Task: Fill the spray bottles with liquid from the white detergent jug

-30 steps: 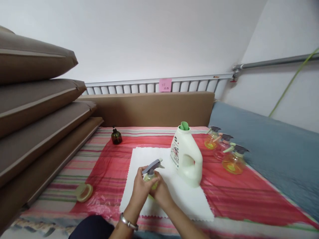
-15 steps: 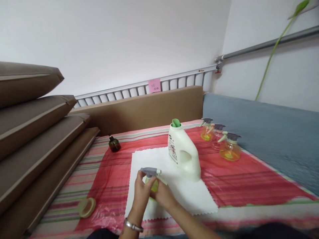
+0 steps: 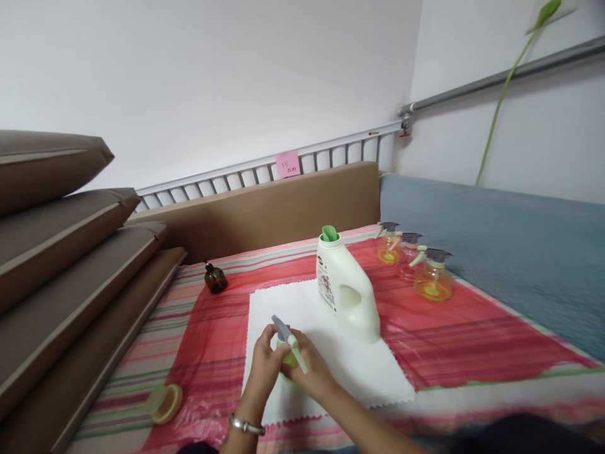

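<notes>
Both my hands are wrapped around a small yellow-green spray bottle [image 3: 288, 360] that stands on a white cloth [image 3: 326, 343]. My left hand [image 3: 263, 367] grips its left side, a bracelet on the wrist. My right hand [image 3: 312, 372] grips its right side. The bottle's grey trigger head [image 3: 282, 329] sticks up above my fingers, its pale lever pointing toward me. A large white detergent jug [image 3: 346, 288] with a green spout stands on the cloth just beyond my right hand.
Three orange spray bottles [image 3: 432, 277] stand at the back right on the red plastic sheet [image 3: 212, 321]. A small dark brown bottle [image 3: 215, 279] sits back left. A pale green cap [image 3: 165, 401] lies near left. Brown cushions [image 3: 70, 252] are stacked left.
The grey trigger head has turned from pointing right to pointing toward me while both hands stay on the bottle. The camera has swung a little to the right.
</notes>
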A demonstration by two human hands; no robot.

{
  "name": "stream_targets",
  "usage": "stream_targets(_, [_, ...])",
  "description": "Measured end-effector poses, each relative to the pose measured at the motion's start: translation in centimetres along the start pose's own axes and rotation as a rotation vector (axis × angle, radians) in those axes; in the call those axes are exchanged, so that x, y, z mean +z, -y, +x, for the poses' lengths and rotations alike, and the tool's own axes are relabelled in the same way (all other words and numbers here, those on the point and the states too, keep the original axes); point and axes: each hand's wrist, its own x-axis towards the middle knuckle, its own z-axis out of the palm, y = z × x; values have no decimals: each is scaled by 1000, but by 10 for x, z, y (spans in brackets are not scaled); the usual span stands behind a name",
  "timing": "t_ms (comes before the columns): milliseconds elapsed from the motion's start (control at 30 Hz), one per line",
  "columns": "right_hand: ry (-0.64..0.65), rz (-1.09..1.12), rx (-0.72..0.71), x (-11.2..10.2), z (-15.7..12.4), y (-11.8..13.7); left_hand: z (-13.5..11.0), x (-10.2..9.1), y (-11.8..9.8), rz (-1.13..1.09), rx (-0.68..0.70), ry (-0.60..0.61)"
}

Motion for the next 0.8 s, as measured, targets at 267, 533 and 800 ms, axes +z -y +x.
stream_targets(267, [-4,-12,23,4,2,-6,6,-13,3,-4,-11,64])
stream_targets(533, [1,3,21,5,-1,-9,11,-16,-3,-12,-7,165])
stream_targets(800, [28,37,15,-1,1,-8,12,-18,-1,-25,-16,213])
